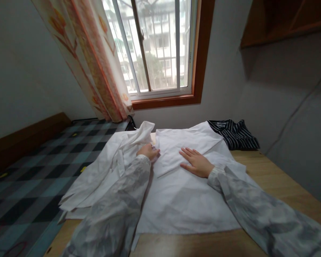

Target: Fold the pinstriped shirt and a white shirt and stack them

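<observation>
The white cotton shirt [187,192] lay spread on the pale wooden table [278,182], its long axis running away toward the window wall, bare wood free at right, while the right hand [196,162] pressed flat and open and the left hand [149,151] pinched a fold.

matt white cloth shirt [182,192], smooth wooden table [278,178]

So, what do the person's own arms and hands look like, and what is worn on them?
Both arms wear long, loose sleeves of pale grey fabric with a blurry, darker grey marbled pattern. The cuffs look gathered at the wrists. The left hand and right hand are bare: no gloves, and no rings or watch are visible.
</observation>
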Motion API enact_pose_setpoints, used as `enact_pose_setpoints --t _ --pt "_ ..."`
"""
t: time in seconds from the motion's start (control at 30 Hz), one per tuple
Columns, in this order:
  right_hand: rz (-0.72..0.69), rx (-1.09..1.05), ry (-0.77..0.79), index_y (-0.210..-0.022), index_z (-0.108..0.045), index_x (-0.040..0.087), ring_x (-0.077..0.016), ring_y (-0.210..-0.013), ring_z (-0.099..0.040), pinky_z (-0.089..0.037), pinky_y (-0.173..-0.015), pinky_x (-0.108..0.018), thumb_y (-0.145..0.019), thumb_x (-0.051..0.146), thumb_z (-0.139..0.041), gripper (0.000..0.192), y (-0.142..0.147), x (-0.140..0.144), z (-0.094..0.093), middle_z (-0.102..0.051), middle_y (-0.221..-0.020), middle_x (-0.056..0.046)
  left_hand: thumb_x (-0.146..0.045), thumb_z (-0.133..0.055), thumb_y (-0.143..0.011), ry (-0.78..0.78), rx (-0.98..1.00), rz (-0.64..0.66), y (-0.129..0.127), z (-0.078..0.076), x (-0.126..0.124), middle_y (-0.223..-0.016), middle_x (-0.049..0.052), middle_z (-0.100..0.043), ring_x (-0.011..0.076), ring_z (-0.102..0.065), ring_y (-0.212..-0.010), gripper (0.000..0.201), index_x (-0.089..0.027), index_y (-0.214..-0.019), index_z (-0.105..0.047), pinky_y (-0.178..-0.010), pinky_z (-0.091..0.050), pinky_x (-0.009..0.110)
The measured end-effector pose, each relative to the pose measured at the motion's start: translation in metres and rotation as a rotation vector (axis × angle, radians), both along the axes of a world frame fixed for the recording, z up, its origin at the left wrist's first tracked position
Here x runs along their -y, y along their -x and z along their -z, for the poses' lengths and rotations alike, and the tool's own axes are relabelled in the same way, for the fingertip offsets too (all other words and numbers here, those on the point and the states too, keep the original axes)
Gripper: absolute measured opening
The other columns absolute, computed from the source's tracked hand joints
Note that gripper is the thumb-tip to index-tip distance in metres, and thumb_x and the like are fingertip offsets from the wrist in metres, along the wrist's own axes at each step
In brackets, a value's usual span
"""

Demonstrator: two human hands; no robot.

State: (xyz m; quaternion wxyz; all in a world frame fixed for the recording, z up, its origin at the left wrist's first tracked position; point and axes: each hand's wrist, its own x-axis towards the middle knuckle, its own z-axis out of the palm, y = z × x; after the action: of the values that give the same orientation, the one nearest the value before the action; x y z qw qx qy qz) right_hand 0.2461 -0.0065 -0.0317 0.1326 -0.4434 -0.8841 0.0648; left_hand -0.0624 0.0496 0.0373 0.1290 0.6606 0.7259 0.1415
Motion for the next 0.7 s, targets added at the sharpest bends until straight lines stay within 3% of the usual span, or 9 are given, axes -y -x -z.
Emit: enact_pose_setpoints --t 0.17,0.3,0.43,0.57,0.7 --pt "-0.006 -0.040 0.006 -0.177 -0.040 0.024 -0.0334 -0.171 -0.029 -0.025 -0.138 -0.056 -0.114 0.067 -0.042 0.076 -0.008 0.001 0.007 -0.033 -0.184 -0.010 -0.038 -0.080 -0.088 0.019 0.108 0.033 0.001 0.000 -0.004 -0.064 -0.001 -0.061 0.0206 -0.068 -0.075 0.039 -0.022 -0.066 -0.052 -0.066 -0.046 0.027" --pt "-0.011 -0.080 0.016 -0.175 -0.043 0.024 -0.0334 -0.170 -0.031 -0.025 -0.138 -0.056 -0.113 0.065 -0.046 0.074 -0.008 0.001 0.006 -0.035 -0.183 -0.011 -0.038 -0.079 -0.091 0.083 0.198 0.105 -0.011 -0.007 0.001 -0.060 -0.004 -0.059 0.0146 -0.062 -0.060 0.038 -0.022 -0.070 -0.052 -0.055 -0.044 0.023" --pt "-0.020 -0.185 0.036 -0.170 -0.051 0.022 -0.0337 -0.169 -0.034 -0.024 -0.139 -0.056 -0.113 0.062 -0.048 0.070 -0.007 -0.001 0.008 -0.041 -0.181 -0.013 -0.042 -0.085 -0.093 0.218 0.375 0.222 -0.036 -0.024 0.003 -0.059 -0.005 -0.060 0.0127 -0.062 -0.050 0.043 -0.022 -0.078 -0.049 -0.049 -0.046 0.021" --pt "0.007 -0.457 0.094 -0.159 -0.062 0.021 -0.0329 -0.159 -0.050 -0.033 -0.135 -0.055 -0.112 0.058 -0.048 0.062 -0.010 -0.008 0.010 -0.058 -0.168 -0.015 -0.043 -0.092 -0.089 0.380 0.521 0.279 -0.067 -0.038 -0.005 -0.061 -0.004 -0.064 0.0138 -0.067 -0.052 0.047 -0.020 -0.082 -0.052 -0.055 -0.057 0.024" --pt "0.095 -0.781 0.184 -0.137 -0.073 0.023 -0.0299 -0.136 -0.068 -0.050 -0.121 -0.049 -0.112 0.054 -0.046 0.048 -0.015 -0.016 0.008 -0.076 -0.142 -0.013 -0.042 -0.093 -0.089 0.497 0.627 0.286 -0.100 -0.036 -0.016 -0.063 -0.001 -0.068 0.0165 -0.073 -0.058 0.046 -0.018 -0.081 -0.054 -0.064 -0.063 0.030"
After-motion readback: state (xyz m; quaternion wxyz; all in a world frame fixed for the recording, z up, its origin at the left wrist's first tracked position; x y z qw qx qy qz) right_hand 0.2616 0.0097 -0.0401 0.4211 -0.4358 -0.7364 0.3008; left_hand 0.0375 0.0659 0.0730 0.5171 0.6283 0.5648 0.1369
